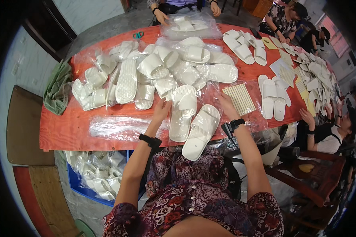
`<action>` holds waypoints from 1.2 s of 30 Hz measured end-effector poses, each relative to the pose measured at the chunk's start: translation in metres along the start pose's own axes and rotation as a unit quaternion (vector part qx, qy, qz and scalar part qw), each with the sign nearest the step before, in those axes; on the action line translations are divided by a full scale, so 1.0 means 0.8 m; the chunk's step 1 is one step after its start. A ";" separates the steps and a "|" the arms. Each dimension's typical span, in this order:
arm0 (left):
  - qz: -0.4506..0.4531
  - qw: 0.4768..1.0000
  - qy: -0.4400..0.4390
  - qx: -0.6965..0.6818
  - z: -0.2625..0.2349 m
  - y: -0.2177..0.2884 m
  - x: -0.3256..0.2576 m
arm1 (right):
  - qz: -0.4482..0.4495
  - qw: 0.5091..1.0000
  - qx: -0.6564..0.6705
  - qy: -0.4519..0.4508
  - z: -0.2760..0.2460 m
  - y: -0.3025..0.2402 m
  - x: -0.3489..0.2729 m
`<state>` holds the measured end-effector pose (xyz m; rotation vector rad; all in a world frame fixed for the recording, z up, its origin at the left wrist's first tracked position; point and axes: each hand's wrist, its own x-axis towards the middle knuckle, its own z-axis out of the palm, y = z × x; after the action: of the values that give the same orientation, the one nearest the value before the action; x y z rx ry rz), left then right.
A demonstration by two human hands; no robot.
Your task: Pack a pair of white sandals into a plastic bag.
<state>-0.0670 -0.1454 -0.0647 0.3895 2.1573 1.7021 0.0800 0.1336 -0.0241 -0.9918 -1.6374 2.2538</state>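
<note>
Two white slide slippers lie at the near table edge, in or under clear plastic: the left slipper [182, 118] flat on the table, the right slipper [201, 136] tilted, its heel over the edge. The clear plastic bag [208, 91] spreads around their toe ends. With fingers closed, my left hand [162, 110] grips the bag's side, beside the left slipper. My right hand [227, 106] pinches the plastic on the other side, right of the other slipper's toe. Fingertips on both sides are partly hidden by glare and film.
A heap of bagged slippers [154, 65] lies beyond my hands. Flat clear bags [120, 127] are at left. A sticker sheet [239, 98] and loose slippers [269, 96] sit at right. A blue crate [79, 181] stands below the red table [63, 132]. Other people work around it.
</note>
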 end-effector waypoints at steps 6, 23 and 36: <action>-0.078 0.978 -0.162 -0.107 -0.001 0.039 0.016 | -0.163 0.980 -0.103 -0.039 0.011 -0.013 -0.022; -0.142 0.926 -0.199 -0.289 -0.019 0.071 0.013 | -0.282 0.944 -0.069 -0.158 0.072 -0.109 -0.126; 0.078 0.932 -0.094 -0.341 -0.043 0.168 0.002 | -0.355 0.934 -0.017 -0.035 0.048 -0.141 -0.114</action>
<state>-0.0849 -0.1432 0.0728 0.5004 1.3101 2.2518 0.1001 0.0998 0.1210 -0.2384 -1.6990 1.7733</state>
